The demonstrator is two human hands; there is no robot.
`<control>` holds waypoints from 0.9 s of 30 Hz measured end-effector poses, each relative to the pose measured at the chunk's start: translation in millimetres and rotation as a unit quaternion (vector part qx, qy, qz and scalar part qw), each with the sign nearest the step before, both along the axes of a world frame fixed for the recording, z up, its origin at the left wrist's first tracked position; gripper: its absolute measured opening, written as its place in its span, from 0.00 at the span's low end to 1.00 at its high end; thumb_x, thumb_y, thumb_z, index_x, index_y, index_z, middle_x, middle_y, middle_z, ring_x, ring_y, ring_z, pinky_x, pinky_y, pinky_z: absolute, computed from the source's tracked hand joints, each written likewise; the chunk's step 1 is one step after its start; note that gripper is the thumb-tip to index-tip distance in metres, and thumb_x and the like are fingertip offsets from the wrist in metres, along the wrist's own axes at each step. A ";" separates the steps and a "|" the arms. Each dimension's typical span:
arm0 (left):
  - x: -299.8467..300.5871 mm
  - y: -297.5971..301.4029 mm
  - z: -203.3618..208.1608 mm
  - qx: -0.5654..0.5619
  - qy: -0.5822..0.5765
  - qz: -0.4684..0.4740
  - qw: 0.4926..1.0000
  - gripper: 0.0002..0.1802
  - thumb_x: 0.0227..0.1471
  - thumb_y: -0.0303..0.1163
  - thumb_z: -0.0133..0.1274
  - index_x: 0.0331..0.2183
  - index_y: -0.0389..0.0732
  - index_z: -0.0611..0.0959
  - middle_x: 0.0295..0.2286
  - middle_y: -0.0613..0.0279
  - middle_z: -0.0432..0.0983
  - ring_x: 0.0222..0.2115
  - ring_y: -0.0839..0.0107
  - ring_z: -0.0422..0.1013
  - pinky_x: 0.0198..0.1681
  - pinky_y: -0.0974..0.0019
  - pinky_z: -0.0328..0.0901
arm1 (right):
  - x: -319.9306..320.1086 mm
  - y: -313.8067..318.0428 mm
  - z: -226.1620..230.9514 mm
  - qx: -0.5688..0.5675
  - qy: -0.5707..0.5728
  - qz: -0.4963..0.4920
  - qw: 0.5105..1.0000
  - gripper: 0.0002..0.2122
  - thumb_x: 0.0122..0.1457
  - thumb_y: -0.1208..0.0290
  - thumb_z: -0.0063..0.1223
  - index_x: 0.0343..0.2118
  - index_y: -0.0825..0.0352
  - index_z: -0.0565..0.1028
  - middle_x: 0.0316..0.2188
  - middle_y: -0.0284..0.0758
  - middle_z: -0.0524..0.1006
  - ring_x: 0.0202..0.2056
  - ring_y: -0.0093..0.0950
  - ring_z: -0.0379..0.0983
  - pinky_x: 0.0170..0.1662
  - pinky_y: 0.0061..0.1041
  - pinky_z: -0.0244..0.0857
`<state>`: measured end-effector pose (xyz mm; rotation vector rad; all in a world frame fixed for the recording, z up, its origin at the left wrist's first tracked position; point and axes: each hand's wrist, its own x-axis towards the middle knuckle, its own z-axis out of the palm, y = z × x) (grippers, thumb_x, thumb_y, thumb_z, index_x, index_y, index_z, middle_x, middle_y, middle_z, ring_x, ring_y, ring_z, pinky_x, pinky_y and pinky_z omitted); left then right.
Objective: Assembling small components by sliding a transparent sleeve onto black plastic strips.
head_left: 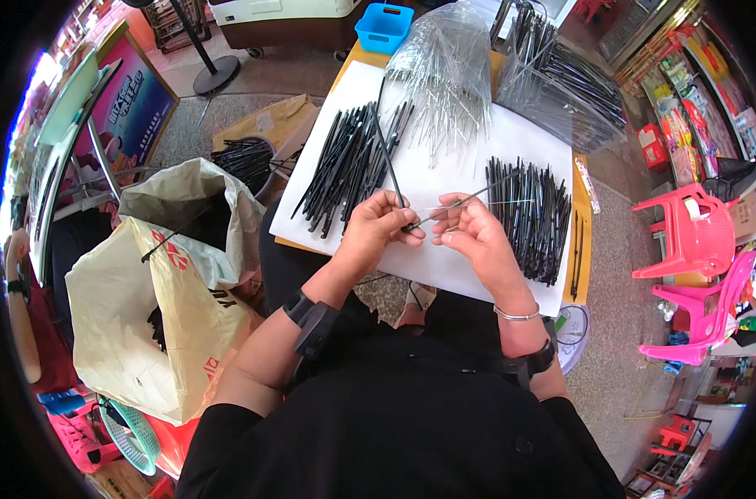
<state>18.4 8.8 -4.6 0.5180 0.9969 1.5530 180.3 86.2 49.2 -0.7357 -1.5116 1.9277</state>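
Observation:
Over the near part of a white board (453,183), my two hands work close together. My left hand (379,229) pinches a thin black rod (388,150) that points up and away. A second dark rod (496,184) runs from the left fingertips across my right hand. My right hand (476,233) has thumb and fingers closed round a thin silver wire (511,201), held almost level. Whether the two rods are joined at my fingertips cannot be made out. To the left lies a pile of black rods (353,166); a second rod pile (537,220) is just right of my right hand.
A clear plastic bag (440,58) of silver wires and a clear bin (561,104) of black rods stand at the far side, near a blue basket (384,29). Large woven sacks (137,308) are at my left. Pink chairs (689,233) stand right. Another person's arm (24,316) shows far left.

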 end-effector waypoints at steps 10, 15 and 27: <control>-1.8 -4.9 15.2 -0.023 0.097 -0.141 0.985 0.06 0.51 0.29 0.55 0.31 0.36 0.80 0.25 0.65 0.77 0.23 0.75 0.73 0.29 0.74 0.66 | -2.0 11.2 -5.6 -0.005 -0.048 0.030 0.998 0.05 0.57 0.75 0.48 0.34 0.70 0.71 0.28 0.35 0.75 0.27 0.20 0.72 0.31 0.19 0.69; 11.3 -6.3 14.8 0.000 0.044 -0.034 0.998 0.05 0.51 0.24 0.54 0.32 0.33 0.79 0.24 0.61 0.76 0.24 0.73 0.72 0.30 0.71 0.67 | 0.6 14.8 -11.0 -0.055 -0.002 -0.056 0.997 0.06 0.60 0.74 0.46 0.36 0.71 0.70 0.30 0.36 0.75 0.27 0.21 0.72 0.33 0.23 0.70; 15.1 -2.3 8.0 -0.015 0.138 -0.050 0.989 0.04 0.52 0.25 0.54 0.30 0.33 0.79 0.25 0.63 0.76 0.26 0.76 0.73 0.31 0.73 0.68 | 0.7 13.6 -4.2 0.040 -0.031 -0.073 0.996 0.07 0.60 0.74 0.46 0.37 0.73 0.72 0.29 0.35 0.77 0.26 0.18 0.72 0.32 0.18 0.69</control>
